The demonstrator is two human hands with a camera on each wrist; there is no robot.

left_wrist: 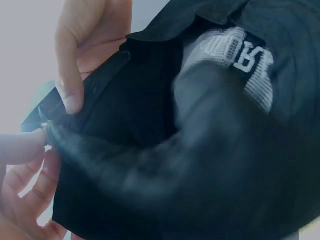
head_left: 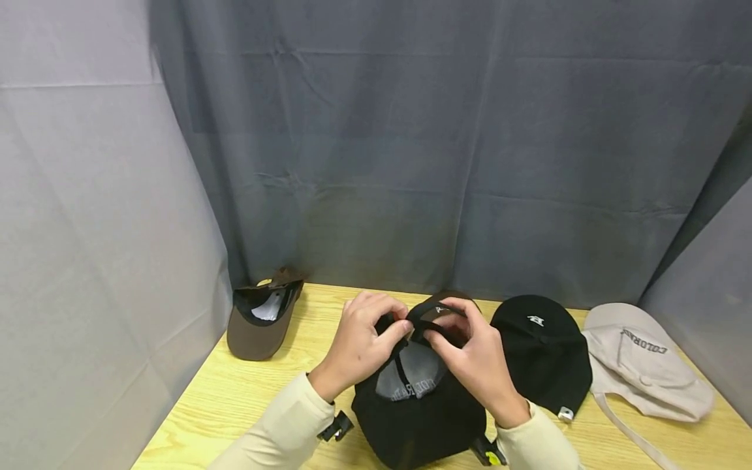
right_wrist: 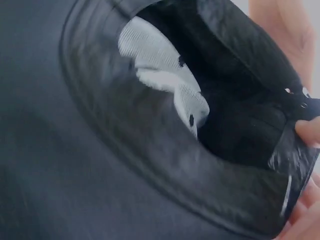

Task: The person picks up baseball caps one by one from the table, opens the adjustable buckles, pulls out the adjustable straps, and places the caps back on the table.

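Observation:
A black cap (head_left: 420, 427) is held over the table with its inside showing, and white stitching and backing lie within the crown. My left hand (head_left: 363, 336) pinches the back strap (head_left: 418, 321) between thumb and fingertips. On the other side, my right hand (head_left: 477, 352) grips the strap's other part, thumb and fingers curled round it. Fingers of both hands meet near a small metal fastening in the right wrist view, where the cap's sweatband (right_wrist: 125, 130) fills much of the picture. Exactly how the strap ends are joined is hard to make out.
A brown cap (head_left: 258, 333) lies upturned at the left. To the right are a black cap (head_left: 543, 359) with a white emblem and a beige cap (head_left: 646, 365) with a trailing strap. A dark brown cap (head_left: 464, 301) sits behind my hands. Grey curtains (head_left: 376, 143) enclose the wooden table (head_left: 194, 418).

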